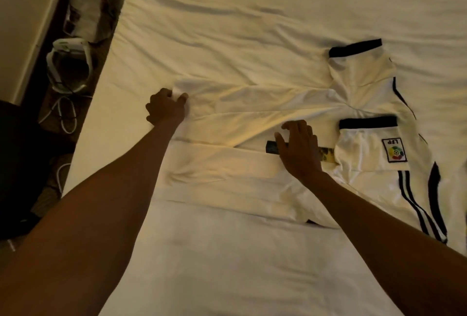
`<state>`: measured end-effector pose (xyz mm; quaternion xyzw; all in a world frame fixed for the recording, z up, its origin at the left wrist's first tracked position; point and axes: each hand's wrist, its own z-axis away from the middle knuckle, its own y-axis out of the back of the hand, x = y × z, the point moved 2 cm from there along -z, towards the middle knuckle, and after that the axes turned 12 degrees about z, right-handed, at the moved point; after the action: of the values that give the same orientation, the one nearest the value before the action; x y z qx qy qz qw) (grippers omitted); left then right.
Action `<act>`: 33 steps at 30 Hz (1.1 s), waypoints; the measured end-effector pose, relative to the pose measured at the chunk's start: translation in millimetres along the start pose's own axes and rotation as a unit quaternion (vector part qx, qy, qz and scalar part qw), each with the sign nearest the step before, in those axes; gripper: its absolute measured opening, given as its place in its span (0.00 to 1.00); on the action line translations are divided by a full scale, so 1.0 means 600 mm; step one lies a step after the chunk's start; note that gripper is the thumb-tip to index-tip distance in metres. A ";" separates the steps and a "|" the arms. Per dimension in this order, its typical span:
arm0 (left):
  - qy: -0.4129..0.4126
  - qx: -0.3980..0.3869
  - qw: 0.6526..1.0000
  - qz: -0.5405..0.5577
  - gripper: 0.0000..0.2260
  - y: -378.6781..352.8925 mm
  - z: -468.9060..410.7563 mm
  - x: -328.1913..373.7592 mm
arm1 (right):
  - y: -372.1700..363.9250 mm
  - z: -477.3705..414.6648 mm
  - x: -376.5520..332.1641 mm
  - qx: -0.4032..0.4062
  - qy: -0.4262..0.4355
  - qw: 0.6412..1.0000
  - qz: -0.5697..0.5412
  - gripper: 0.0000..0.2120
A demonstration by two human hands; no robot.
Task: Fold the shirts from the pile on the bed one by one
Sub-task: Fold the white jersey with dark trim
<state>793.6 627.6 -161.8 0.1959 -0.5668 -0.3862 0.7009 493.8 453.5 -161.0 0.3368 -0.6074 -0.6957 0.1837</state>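
Note:
A white football shirt (252, 113) with black cuffs and black stripes lies spread across the white bed sheet (227, 12), collar end to the right. Its near sleeve (369, 148) carries an LFP badge (394, 150) and is folded over the body. My left hand (165, 108) pinches the hem corner of the shirt at the left. My right hand (299, 151) rests flat, fingers spread, on the shirt's middle over a dark printed strip (271, 148). The far sleeve (358, 62) sticks out toward the back. No pile of other shirts is in view.
The bed's left edge (101, 93) drops to a dark floor. There lie a white headset-like device (69, 62), white cables (63, 115) and plastic bags (88, 7). A pale cabinet (25, 12) stands at the far left. A dark object (17, 164) sits by the bed's near left.

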 end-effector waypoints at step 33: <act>-0.346 -0.078 0.914 -0.197 0.25 -0.129 0.061 0.027 | -0.008 -0.134 0.061 0.001 0.023 0.999 0.022 0.23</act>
<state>735.4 572.8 -196.1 0.1021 -0.6922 -0.6028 0.3835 524.2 372.4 -177.2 0.3389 -0.6110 -0.6831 0.2126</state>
